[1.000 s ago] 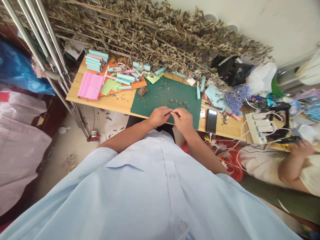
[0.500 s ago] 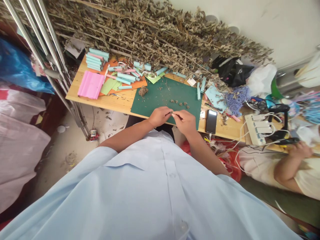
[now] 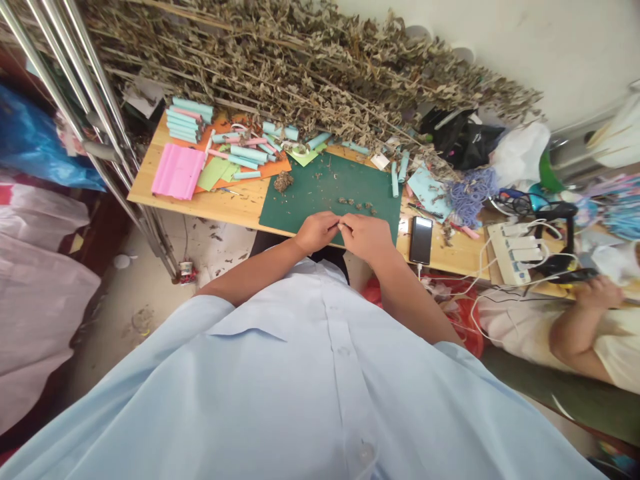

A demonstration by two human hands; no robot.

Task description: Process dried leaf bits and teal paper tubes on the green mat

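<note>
Over the front edge of the green cutting mat, my left hand and my right hand meet with their fingertips pinched together. Between them is a small clump of dried leaf, almost wholly covered by the fingers now. Just beyond my right hand lie several small leaf clumps in a loose row on the mat. A bigger heap of dried leaf sits near the mat's left edge. Leaf crumbs are scattered between.
Dried leafy stalks are piled along the back. Blue paper rolls and pink sheets lie left. A phone, purple cords and a power strip are right. A co-worker's arm rests at far right.
My right hand's fingers have curled in more, closing against my left fingertips. The small clump that showed between them is now mostly hidden. The view has shifted slightly.
</note>
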